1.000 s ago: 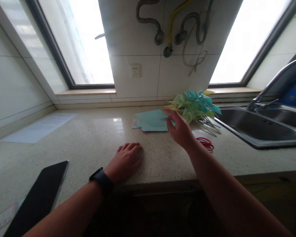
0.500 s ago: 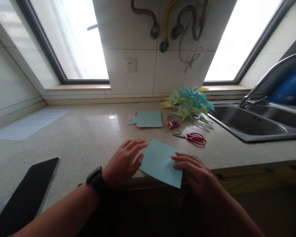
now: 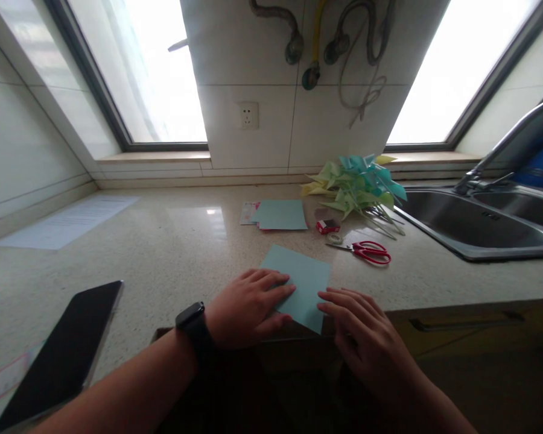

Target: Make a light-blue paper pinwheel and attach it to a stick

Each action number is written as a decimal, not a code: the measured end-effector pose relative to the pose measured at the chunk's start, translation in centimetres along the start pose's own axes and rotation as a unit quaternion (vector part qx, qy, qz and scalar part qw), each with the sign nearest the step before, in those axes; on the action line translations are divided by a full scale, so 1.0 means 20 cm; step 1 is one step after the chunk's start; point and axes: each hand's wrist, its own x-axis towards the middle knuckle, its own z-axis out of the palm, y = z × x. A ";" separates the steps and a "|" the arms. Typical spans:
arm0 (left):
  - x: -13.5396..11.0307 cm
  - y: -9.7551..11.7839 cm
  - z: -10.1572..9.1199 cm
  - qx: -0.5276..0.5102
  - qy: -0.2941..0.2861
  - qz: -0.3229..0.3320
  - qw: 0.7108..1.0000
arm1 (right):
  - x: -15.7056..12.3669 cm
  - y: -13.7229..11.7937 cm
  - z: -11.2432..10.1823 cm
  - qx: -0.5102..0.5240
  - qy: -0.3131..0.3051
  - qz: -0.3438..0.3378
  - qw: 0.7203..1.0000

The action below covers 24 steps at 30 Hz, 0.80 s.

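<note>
A light blue square of paper (image 3: pixel 304 278) lies on the stone counter (image 3: pixel 172 253) at its front edge, one corner sticking out past the edge. My left hand (image 3: pixel 248 307), a dark watch on its wrist, rests flat on the paper's left side with fingers stretched out. My right hand (image 3: pixel 366 334) lies flat with its fingertips on the paper's lower right corner, fingers apart. Neither hand grips anything.
Farther back lie a stack of blue paper (image 3: pixel 280 214), a small red item (image 3: pixel 328 226), a tape roll (image 3: pixel 333 239), red scissors (image 3: pixel 366 251) and a heap of paper pinwheels (image 3: pixel 357 187). A steel sink (image 3: pixel 475 226) is at right. A dark phone (image 3: pixel 58 352) and a printed sheet (image 3: pixel 67 220) lie left.
My right hand drew one blue sheet from the far stack back to the counter's front edge. My left hand moved onto the sheet, and both hands now lie flat on it.
</note>
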 end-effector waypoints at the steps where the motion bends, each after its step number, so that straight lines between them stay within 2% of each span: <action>1: 0.00 0.00 0.00 0.002 0.003 -0.008 1.000 | -0.02 -0.02 0.00 0.000 0.012 -0.007 1.000; 7: 0.00 0.00 0.03 0.019 0.015 -0.047 0.999 | -0.11 -0.08 0.03 -0.012 0.041 -0.018 0.999; 12: 0.00 -0.01 0.04 0.020 -0.014 -0.027 0.999 | -0.12 -0.09 0.06 -0.010 0.023 -0.023 0.999; 15: 0.00 -0.01 0.04 0.026 -0.033 -0.023 0.999 | -0.14 -0.11 0.08 0.015 0.061 -0.019 0.998; 17: 0.00 -0.02 0.04 0.026 -0.034 -0.026 0.999 | -0.15 -0.12 0.10 0.018 0.080 -0.010 0.997; 24: 0.00 -0.02 0.04 0.037 -0.017 -0.033 0.999 | -0.16 -0.14 0.14 0.001 0.091 0.017 0.996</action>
